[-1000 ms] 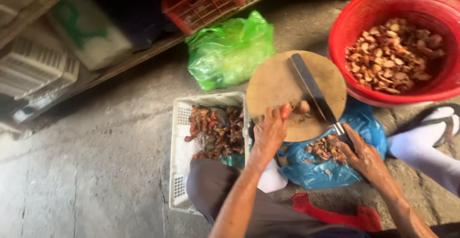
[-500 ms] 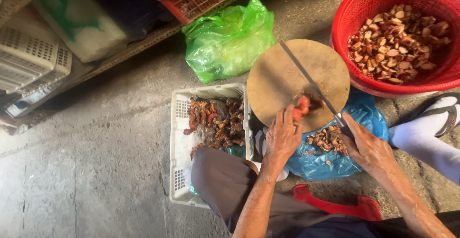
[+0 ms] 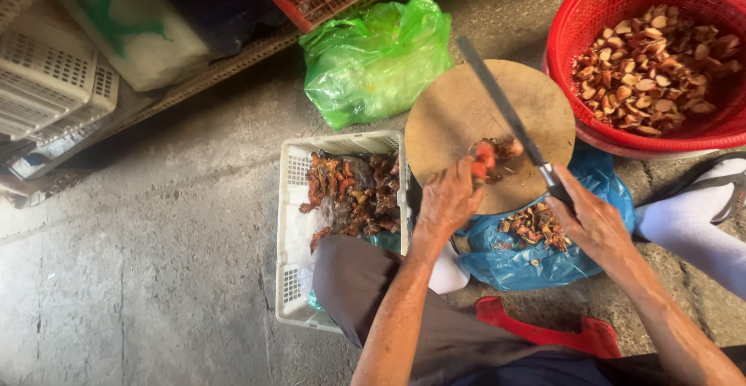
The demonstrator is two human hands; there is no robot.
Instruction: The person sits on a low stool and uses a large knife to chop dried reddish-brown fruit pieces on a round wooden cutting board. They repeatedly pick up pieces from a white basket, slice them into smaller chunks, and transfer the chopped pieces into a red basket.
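Observation:
My left hand (image 3: 447, 199) pinches a small reddish root piece (image 3: 484, 157) against the round wooden chopping board (image 3: 458, 114). My right hand (image 3: 588, 219) grips the handle of a long cleaver-like knife (image 3: 501, 110), whose blade slants across the board and rests beside the piece. A few cut bits lie on the board by the blade. Below the board, an open blue plastic bag (image 3: 536, 265) holds brown trimmings (image 3: 535, 225).
A white plastic crate (image 3: 295, 238) of reddish-brown roots stands left of my knee. A red basket (image 3: 590, 13) of cut slices is at the top right. A green bag (image 3: 373, 55) lies behind the board. A sandalled foot in a white sock (image 3: 699, 215) is at right, crates at top left.
The knife has swung from lying across the board's right side to a steeper slant over the reddish piece. My left hand has brought that piece onto the board and holds it there.

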